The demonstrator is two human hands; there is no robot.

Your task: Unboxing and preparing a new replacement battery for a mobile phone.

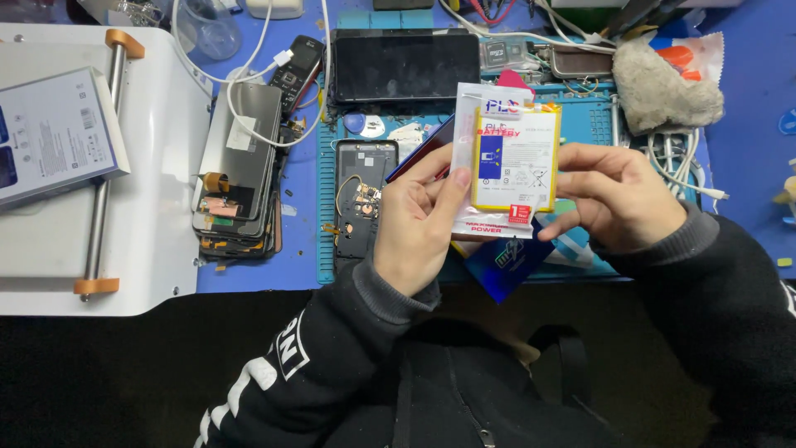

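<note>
While both hands are gripping it at mid-frame, the packaged battery [507,162] is hovering above the counter [750,99]: the left hand [419,222] is pinching its left edge, the right hand [618,195] its right edge, beside an opened phone [362,195].

Blue workbench [303,265], cluttered. Teal work mat [599,124] in the middle carrying an opened phone body [362,199], with a dark phone screen [404,65] at its top edge. Stack of screen panels [240,178] left of the mat, white machine [157,207] far left. White cables [249,75] and a candybar phone [297,70] up top, grey rag [663,91] right.
</note>
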